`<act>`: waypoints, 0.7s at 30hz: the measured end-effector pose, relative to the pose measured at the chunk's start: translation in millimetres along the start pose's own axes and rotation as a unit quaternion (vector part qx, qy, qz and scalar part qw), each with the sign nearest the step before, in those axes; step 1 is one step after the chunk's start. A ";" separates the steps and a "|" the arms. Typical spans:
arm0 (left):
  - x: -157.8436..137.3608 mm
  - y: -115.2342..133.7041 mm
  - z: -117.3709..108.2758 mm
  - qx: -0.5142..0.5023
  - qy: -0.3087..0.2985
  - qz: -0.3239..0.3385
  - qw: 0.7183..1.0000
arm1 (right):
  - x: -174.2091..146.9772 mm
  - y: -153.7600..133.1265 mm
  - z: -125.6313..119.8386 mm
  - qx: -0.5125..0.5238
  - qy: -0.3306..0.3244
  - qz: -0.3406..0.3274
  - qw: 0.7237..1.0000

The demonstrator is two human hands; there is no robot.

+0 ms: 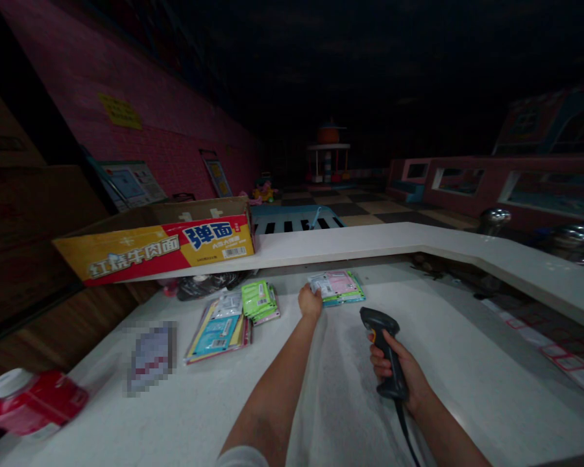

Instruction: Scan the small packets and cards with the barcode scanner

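Note:
My right hand (413,375) is wrapped round the grip of a dark barcode scanner (394,371), whose head points up and to the left. A cable runs down from its handle. Stretched forward, my left hand (310,301) is closed at the left edge of a small stack of flat plastic packets (339,287), pink and white on top with green below. Its fingertips are partly hidden. To the left lie a pile of green packets (259,301) and a blue packet (218,335) on larger flat packs.
A red bottle with a white cap (36,401) lies on the white counter (102,428) at the lower left. A noodle carton (175,243) stands on the raised ledge (360,241) beyond the packets. Metal domes (495,220) show at the right.

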State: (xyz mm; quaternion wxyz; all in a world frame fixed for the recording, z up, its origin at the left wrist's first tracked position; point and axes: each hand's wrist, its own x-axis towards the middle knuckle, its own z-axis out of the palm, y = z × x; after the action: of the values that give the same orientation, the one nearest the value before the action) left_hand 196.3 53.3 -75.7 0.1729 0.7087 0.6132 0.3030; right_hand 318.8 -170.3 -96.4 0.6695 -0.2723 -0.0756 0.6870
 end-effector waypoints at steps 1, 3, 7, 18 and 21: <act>0.8 -1.2 1.8 -0.006 -0.010 0.014 1.000 | -0.6 -0.3 0.8 0.002 0.001 0.001 1.000; 1.6 -1.2 3.8 -0.013 -0.013 0.031 0.999 | -1.5 -0.5 1.9 0.005 0.005 0.001 1.000; -1.0 1.0 -5.2 -0.001 0.006 0.033 0.999 | -2.6 0.2 1.6 0.005 0.003 -0.005 1.000; -8.9 -40.9 -129.3 0.160 0.125 0.062 0.977 | -8.1 0.4 -2.8 0.019 0.000 0.012 1.000; -7.7 -62.4 -152.2 0.215 0.140 -0.028 0.966 | -12.0 -0.5 1.6 0.004 0.002 0.019 1.000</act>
State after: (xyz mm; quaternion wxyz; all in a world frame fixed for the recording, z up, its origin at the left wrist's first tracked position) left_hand 50.4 38.3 -0.7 -0.0628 0.6623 0.7017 0.2550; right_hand 318.0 -181.4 -91.5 0.6575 -0.2722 -0.0665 0.6994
